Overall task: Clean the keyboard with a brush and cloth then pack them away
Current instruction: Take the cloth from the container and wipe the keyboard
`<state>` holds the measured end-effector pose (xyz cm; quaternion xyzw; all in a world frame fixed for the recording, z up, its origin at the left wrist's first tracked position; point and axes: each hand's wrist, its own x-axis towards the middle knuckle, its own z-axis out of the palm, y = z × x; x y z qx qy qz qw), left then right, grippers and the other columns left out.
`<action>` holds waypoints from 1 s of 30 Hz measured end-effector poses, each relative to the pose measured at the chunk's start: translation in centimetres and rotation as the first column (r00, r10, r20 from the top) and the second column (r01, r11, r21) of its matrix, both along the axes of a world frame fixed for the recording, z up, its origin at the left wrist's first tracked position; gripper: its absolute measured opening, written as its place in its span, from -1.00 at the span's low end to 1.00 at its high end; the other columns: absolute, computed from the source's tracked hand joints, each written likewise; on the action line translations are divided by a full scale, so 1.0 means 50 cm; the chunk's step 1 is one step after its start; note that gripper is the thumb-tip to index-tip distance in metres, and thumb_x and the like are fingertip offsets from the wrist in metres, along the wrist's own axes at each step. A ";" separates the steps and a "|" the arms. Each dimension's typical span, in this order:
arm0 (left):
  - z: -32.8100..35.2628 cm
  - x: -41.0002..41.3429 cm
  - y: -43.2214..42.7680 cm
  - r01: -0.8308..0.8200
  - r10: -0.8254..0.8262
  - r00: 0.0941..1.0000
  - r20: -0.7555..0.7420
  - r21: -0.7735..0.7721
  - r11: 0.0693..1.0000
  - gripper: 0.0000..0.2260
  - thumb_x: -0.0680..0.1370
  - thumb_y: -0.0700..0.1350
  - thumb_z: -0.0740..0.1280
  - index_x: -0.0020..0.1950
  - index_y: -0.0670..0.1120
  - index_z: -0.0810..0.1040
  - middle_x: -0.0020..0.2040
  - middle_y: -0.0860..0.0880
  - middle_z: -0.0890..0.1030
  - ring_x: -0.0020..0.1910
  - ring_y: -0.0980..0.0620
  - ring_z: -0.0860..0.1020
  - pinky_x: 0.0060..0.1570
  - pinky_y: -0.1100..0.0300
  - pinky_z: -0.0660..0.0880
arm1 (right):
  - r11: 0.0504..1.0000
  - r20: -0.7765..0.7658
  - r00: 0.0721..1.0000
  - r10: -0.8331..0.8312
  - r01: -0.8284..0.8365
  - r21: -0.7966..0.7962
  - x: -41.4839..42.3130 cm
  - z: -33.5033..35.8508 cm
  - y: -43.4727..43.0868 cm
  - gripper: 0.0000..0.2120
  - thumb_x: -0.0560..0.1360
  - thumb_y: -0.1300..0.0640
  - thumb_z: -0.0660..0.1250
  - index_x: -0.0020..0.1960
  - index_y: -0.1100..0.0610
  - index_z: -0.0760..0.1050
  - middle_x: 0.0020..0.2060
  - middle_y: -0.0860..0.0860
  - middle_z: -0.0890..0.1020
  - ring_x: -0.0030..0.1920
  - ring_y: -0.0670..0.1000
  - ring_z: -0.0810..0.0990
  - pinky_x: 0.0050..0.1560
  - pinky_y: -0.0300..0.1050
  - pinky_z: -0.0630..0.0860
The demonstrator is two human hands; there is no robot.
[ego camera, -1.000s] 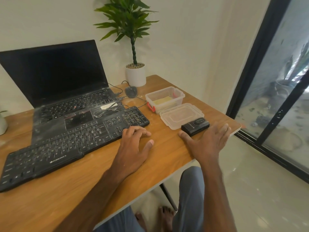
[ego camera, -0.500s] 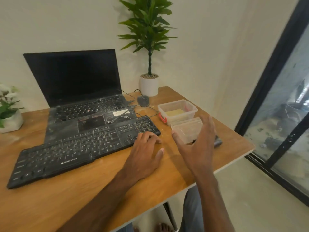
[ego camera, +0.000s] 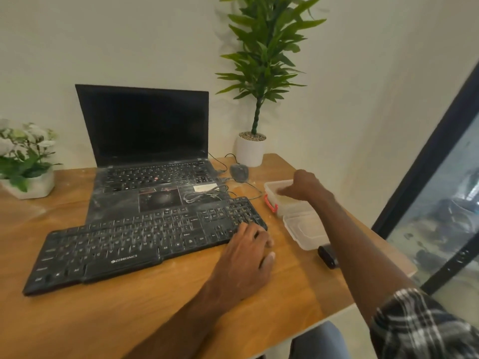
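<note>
Over on the desk (ego camera: 129, 320)'s right side, the right hand (ego camera: 303, 183) is hovering inside the open plastic box (ego camera: 290, 212). Its fingers are hiding below the rim, so I cannot tell whether they are pinching anything. A pale yellow wad (ego camera: 283, 200) is lying under them, probably the cloth: soft, light and limp, best pinched by a fold. The left hand (ego camera: 248, 255) is resting flat, fingers relaxed, on the keyboard (ego camera: 145, 244)'s right end, just beside the box.

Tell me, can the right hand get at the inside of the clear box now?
Probably yes. The clear box stands open, its lid lying on the table beside it, and the right hand reaches over its rim. Nothing blocks it.
</note>
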<state>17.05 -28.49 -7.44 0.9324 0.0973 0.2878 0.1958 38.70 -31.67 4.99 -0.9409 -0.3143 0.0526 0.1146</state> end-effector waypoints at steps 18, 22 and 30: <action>-0.001 0.001 -0.002 0.019 -0.020 0.999 -0.025 -0.050 0.999 -0.79 0.62 0.05 0.21 0.19 0.04 0.50 0.18 0.11 0.42 0.23 0.13 0.33 0.27 0.12 0.41 | 0.988 -0.185 0.972 -0.141 0.150 0.035 0.059 -0.021 0.018 -0.35 0.32 0.02 0.66 0.27 0.26 0.50 0.05 0.10 0.57 0.02 0.08 0.54 0.00 -0.07 0.53; 0.004 -0.001 -0.002 0.016 -0.018 0.999 -0.048 -0.053 0.998 -0.80 0.62 0.05 0.20 0.18 0.04 0.50 0.18 0.11 0.42 0.23 0.13 0.33 0.27 0.11 0.41 | 0.964 -0.185 0.975 -0.120 0.160 0.214 0.062 -0.004 0.001 -0.48 0.30 0.00 0.67 0.11 0.27 0.62 0.03 0.13 0.65 0.04 0.12 0.61 0.03 0.01 0.61; 0.021 -0.010 -0.002 -0.036 0.038 0.999 0.019 -0.092 0.995 -0.84 0.62 0.02 0.24 0.15 0.06 0.54 0.17 0.16 0.44 0.22 0.17 0.35 0.24 0.13 0.45 | 0.824 -0.110 0.994 0.017 0.049 0.564 -0.028 0.078 -0.079 -0.70 0.38 0.02 0.62 -0.22 0.21 0.61 -0.30 0.03 0.61 -0.21 0.07 0.59 -0.30 -0.09 0.47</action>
